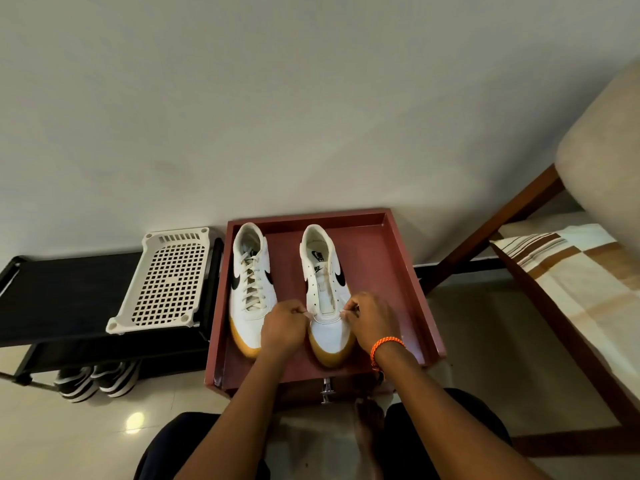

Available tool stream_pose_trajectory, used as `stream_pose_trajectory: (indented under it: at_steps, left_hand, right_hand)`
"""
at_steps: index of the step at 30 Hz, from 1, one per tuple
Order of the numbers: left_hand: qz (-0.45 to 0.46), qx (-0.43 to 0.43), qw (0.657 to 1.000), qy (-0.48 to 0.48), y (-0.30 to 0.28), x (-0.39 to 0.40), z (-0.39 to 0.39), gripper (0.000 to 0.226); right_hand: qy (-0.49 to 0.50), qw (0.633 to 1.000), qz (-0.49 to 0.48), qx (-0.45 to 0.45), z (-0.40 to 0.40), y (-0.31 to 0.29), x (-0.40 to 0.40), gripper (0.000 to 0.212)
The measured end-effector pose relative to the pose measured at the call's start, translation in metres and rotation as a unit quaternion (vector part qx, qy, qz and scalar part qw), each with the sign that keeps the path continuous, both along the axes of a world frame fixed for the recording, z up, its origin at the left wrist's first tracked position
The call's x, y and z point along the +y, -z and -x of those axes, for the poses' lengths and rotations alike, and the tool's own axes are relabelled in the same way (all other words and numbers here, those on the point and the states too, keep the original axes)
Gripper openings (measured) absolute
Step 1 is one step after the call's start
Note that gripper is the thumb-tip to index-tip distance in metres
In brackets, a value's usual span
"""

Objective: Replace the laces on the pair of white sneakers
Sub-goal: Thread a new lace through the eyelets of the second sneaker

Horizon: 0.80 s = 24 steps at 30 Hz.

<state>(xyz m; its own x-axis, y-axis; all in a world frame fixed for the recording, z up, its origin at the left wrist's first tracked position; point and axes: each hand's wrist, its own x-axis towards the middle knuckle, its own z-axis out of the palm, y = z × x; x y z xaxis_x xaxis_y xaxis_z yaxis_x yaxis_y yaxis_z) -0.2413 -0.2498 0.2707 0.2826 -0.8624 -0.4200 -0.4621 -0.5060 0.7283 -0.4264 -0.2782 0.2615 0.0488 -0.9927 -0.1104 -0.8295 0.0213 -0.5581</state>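
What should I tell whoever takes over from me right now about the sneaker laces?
Left hand: pinching one end of the cream lace at the lowest eyelets of the right-side white gum-soled sneaker.
Right hand: pinching the other end on the opposite side.
Both sneakers sit toe-toward-you on the reddish-brown wooden tray.
Done: the left-side white gum-soled sneaker is laced all the way up.
Left: the right-side sneaker has a lace only at the bottom row; its upper eyelets are bare. Thread upward, then tie.
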Motion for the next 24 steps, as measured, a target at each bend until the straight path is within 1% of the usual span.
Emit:
stream_pose_trajectory:
  at_steps: [2,4,6,8,9,10,12,13,15,18,21,24]
  left_hand:
    - [-0.019,0.09,0.995,-0.027,-0.002,-0.002,-0.009,0.023]
    - [-0.033,0.131,0.99,-0.035,-0.01,0.0,-0.013,0.023]
    - [-0.036,0.132,0.99,-0.017,-0.02,0.003,-0.009,0.026]
    - [-0.022,0.064,0.998,-0.007,-0.032,0.006,-0.007,0.032]
    - [-0.004,0.034,0.999,-0.004,-0.045,0.007,-0.006,0.036]
    - [0.022,0.032,0.999,0.001,-0.054,0.006,-0.006,0.038]
    - [0.071,0.065,0.995,0.012,-0.079,0.002,-0.001,0.036]
    - [0.095,0.08,0.992,0.013,-0.096,0.003,0.004,0.035]
    - [0.141,0.085,0.986,0.008,-0.127,0.006,0.011,0.035]
    - [0.204,0.127,0.97,-0.016,-0.166,0.01,0.021,0.028]
    - [0.275,0.181,0.943,-0.044,-0.204,0.014,0.027,0.027]
    - [0.335,0.181,0.924,-0.038,-0.237,0.021,0.03,0.027]
  right_hand:
    - [0.002,1.0,-0.005,0.0,0.0,0.002,-0.003,0.011]
    - [-0.001,1.0,-0.016,0.007,-0.001,0.001,-0.005,0.014]
    - [-0.01,0.999,-0.031,0.016,-0.004,-0.002,-0.006,0.015]
    - [-0.009,0.998,-0.063,0.003,-0.008,-0.01,-0.01,0.013]
    - [-0.005,0.997,-0.078,-0.017,-0.008,-0.017,-0.012,0.016]
    - [0.005,0.995,-0.092,-0.048,-0.007,-0.024,-0.014,0.022]
    - [0.029,0.985,-0.109,-0.134,-0.004,-0.045,-0.018,0.037]
    - [0.032,0.977,-0.119,-0.176,-0.003,-0.059,-0.018,0.037]
    - [0.028,0.962,-0.124,-0.242,-0.001,-0.091,-0.015,0.031]
    - [0.02,0.942,-0.088,-0.324,-0.002,-0.139,-0.007,0.025]
    - [0.014,0.915,-0.034,-0.401,-0.01,-0.185,0.001,0.022]
    - [-0.003,0.891,0.018,-0.454,-0.017,-0.23,0.006,0.024]
